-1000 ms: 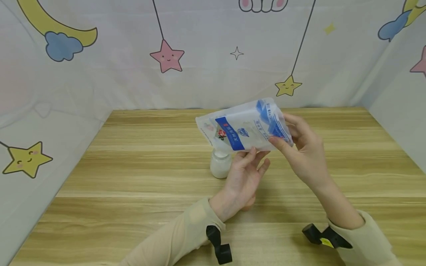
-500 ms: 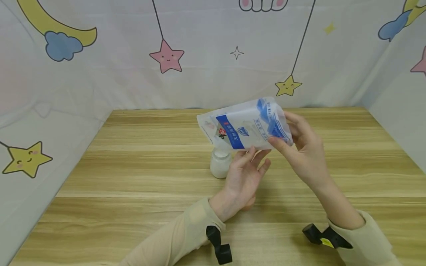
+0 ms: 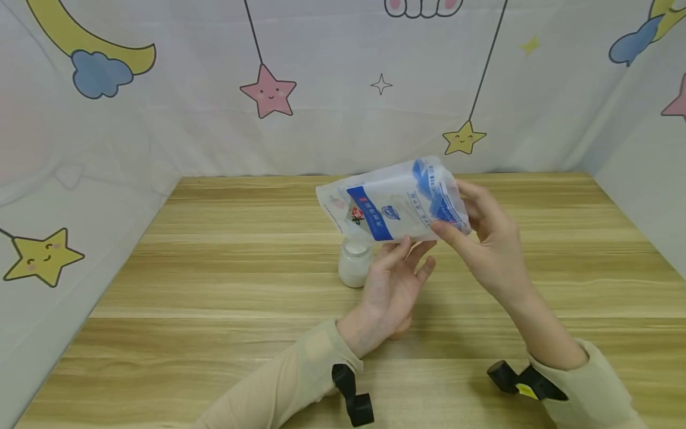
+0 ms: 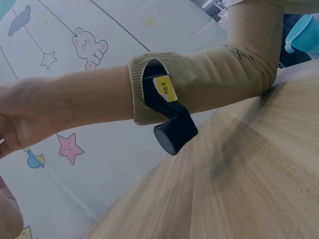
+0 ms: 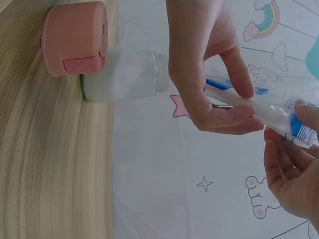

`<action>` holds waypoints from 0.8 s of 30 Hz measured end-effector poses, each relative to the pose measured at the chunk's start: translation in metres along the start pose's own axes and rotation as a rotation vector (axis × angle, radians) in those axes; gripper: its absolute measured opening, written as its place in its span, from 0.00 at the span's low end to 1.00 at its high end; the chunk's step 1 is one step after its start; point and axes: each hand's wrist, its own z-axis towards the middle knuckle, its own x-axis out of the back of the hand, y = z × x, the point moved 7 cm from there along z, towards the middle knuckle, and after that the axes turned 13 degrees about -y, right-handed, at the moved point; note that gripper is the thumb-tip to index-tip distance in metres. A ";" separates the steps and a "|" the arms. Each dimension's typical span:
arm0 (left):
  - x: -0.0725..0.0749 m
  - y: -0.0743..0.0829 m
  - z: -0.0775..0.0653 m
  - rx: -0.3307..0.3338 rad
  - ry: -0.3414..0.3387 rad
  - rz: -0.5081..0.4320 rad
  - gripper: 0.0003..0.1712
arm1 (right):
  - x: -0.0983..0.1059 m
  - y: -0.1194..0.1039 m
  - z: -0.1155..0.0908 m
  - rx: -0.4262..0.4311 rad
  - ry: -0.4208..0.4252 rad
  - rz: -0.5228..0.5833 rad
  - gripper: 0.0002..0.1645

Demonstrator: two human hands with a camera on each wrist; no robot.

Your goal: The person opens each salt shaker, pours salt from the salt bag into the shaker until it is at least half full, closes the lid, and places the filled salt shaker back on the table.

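Observation:
A white and blue salt bag (image 3: pixel 396 202) is held tilted in the air, its left end lower over a glass jar (image 3: pixel 355 268) with white contents. My right hand (image 3: pixel 493 244) grips the bag's right end, thumb in front and fingers behind. From below, my left hand (image 3: pixel 393 286) pinches the bag's lower edge between thumb and fingers. In the right wrist view the left hand (image 5: pixel 199 64) and right hand (image 5: pixel 294 174) both hold the bag (image 5: pixel 274 109), close above the glass jar (image 5: pixel 124 74). Little more than the right forearm (image 4: pixel 89 99) shows in the left wrist view.
A pink round container (image 5: pixel 75 40) stands on the wooden table (image 3: pixel 241 333) near the jar in the right wrist view; the left hand hides it in the head view. A printed cloth (image 3: pixel 332 131) hangs behind the table. A turquoise container (image 4: pixel 303 35) is off to one side.
Both hands hold almost the same position. The bag has lifted and shifted very slightly, with its left end still over the jar.

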 end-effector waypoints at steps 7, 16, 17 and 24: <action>0.000 0.000 0.000 0.005 -0.010 0.010 0.10 | 0.000 0.000 0.001 0.008 0.009 -0.005 0.30; 0.001 0.000 0.001 0.006 -0.001 0.011 0.09 | 0.000 -0.002 0.001 0.037 0.028 0.015 0.28; 0.001 0.000 0.001 0.005 -0.002 0.012 0.09 | 0.000 -0.002 0.001 0.040 0.030 0.012 0.27; 0.001 -0.001 0.000 0.002 0.008 0.008 0.11 | 0.001 -0.001 0.001 0.022 0.029 0.016 0.29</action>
